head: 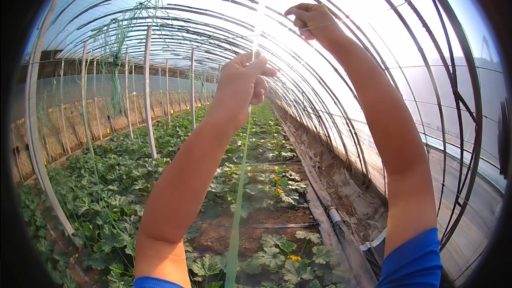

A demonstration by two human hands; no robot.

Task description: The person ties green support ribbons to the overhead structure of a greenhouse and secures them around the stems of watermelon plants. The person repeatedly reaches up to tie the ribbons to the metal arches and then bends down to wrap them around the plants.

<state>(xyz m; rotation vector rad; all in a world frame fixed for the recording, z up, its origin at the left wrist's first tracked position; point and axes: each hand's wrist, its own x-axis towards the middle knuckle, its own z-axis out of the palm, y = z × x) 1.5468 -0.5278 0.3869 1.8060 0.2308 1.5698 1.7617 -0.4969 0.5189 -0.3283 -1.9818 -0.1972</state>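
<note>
My left hand (245, 84) is raised in the middle of the view, its fingers closed around a pale green plastic ribbon (233, 244). Below the fist the ribbon hangs down past the lower edge of the picture; above it, a thin bright length rises toward the roof. Higher and to the right is my right hand (314, 22), fingers curled, beside a thin overhead wire (280, 32). Strong glare behind its fingertips hides whether anything is pinched there. Leafy squash plants (276, 258) with yellow flowers grow below my arms.
Curved roof hoops (474, 88) of a plastic greenhouse arch overhead and down the right side. Posts (148, 92) stand among the plants at left. A tangled bundle of green twine (116, 68) hangs there. A pipe (336, 216) runs along the right of the bed.
</note>
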